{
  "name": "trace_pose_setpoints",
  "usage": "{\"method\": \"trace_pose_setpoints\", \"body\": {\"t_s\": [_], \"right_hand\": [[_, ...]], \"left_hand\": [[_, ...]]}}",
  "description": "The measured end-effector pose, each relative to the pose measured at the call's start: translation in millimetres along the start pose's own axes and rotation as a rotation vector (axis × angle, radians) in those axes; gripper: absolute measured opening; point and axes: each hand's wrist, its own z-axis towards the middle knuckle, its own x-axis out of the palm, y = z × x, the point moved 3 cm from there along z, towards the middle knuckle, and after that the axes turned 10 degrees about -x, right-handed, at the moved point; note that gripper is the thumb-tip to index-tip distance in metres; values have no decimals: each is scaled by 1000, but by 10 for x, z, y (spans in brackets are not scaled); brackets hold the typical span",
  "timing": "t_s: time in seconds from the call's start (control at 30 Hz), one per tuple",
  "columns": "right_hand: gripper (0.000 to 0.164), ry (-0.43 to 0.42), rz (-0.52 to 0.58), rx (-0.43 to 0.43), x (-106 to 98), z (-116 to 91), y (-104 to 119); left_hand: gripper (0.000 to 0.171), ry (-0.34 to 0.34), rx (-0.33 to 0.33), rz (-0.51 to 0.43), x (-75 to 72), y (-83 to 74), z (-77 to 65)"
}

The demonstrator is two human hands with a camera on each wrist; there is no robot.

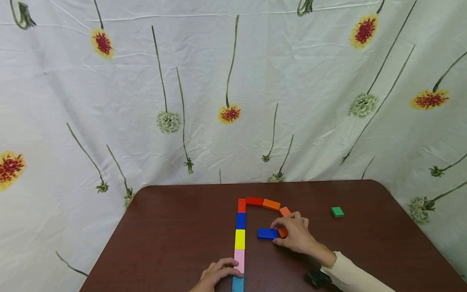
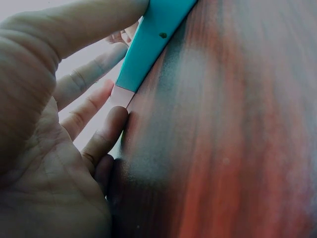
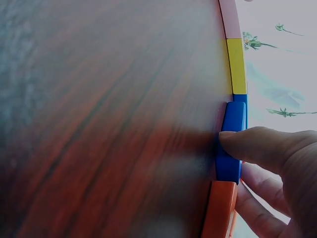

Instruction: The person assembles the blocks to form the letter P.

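My right hand (image 1: 297, 235) pinches a blue block (image 1: 267, 234), thumb against its near side and fingers beyond it. In the right wrist view, this blue block (image 3: 230, 156) lies end to end with an orange block (image 3: 218, 210); I cannot tell whether they touch. The left hand (image 1: 218, 273) rests beside a straight column, its digits touching the pink block (image 1: 239, 259) and the teal block (image 1: 238, 284). Up close in the left wrist view, thumb and fairly straight fingers lie along the teal block (image 2: 143, 54).
Yellow (image 1: 240, 239), blue (image 1: 240, 221) and red (image 1: 241, 205) blocks continue the column. A red block (image 1: 254, 201) and orange blocks (image 1: 271, 205) curve rightward from its top. One green block (image 1: 337, 211) lies apart on the brown table (image 1: 175, 227), before a flowered cloth (image 1: 204, 81).
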Motion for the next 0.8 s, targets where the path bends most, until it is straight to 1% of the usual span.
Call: {"method": "trace_pose_setpoints", "body": {"t_s": [0.37,0.53,0.63,0.73,0.8], "right_hand": [[33,-14,-36,20,-21,-9,-10],[32,-16,-35,16,-26,-3,-10],[32,-17,-38,9,-28,-2,-13],[32,-18,-41,3,-33,-2,-11],[32,-21,-42,-4,-35,-2,-11]], "left_hand": [[38,1,-6,0,-3,-8,-4],[39,16,-27,-1,-11,-1,-4],[40,10,-20,7,-10,-5,-8],[40,-8,8,17,-6,-14,-11],[41,-13,15,20,-4,-15,-13]]}}
